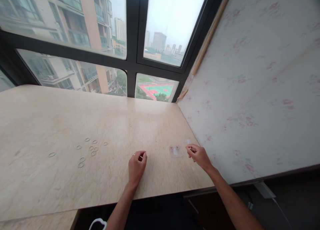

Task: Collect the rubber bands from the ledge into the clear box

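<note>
My left hand (137, 166) rests on the stone-patterned ledge with its fingers curled in. A small pale bit shows at the fingertips, too small to name. To the right, my right hand (198, 155) is closed in a pinch, and what it holds, if anything, is too small to make out. Between my hands, nearer the right one, lies a small clear plastic box (175, 151) with reddish marks along its far side. A faint clear piece (188, 141) lies just beyond my right fingertips. Several thin greenish or yellowish rings (80, 164) are scattered left of my left hand.
One more thin ring (130, 125) lies farther back on the ledge (110, 180). A dark-framed window (131, 61) closes off the back, and a flower-patterned wall (250, 90) rises along the right. A white looped object (98, 220) is beside my left forearm, below the front edge.
</note>
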### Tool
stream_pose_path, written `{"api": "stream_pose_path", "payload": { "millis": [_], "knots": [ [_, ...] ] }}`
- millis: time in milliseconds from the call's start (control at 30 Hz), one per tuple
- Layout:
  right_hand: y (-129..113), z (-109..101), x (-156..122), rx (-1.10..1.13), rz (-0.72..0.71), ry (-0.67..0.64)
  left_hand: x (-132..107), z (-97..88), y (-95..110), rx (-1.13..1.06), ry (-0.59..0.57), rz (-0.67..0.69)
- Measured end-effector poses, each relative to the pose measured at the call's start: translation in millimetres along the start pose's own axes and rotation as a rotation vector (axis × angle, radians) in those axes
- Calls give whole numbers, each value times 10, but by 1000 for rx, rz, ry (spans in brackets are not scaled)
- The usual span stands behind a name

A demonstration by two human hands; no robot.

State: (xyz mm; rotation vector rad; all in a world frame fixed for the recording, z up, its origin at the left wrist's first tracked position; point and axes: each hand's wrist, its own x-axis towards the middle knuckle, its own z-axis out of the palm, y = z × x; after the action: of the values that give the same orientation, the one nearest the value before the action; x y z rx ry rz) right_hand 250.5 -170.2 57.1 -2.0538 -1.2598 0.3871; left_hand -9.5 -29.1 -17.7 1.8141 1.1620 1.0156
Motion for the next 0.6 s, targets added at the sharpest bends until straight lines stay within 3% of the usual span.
{"api": "stream_pose_path", "payload": {
  "millis": [300, 433, 600],
  "knots": [
    [152, 132, 46, -144, -206, 112, 28, 54, 9, 66, 44, -25],
    [248, 48, 19, -278, -269, -2, 30, 75, -3, 89, 78, -36],
    [242, -86, -18, -233, -277, 59, 27, 84, -6, 94, 106, -33]
  ]
}}
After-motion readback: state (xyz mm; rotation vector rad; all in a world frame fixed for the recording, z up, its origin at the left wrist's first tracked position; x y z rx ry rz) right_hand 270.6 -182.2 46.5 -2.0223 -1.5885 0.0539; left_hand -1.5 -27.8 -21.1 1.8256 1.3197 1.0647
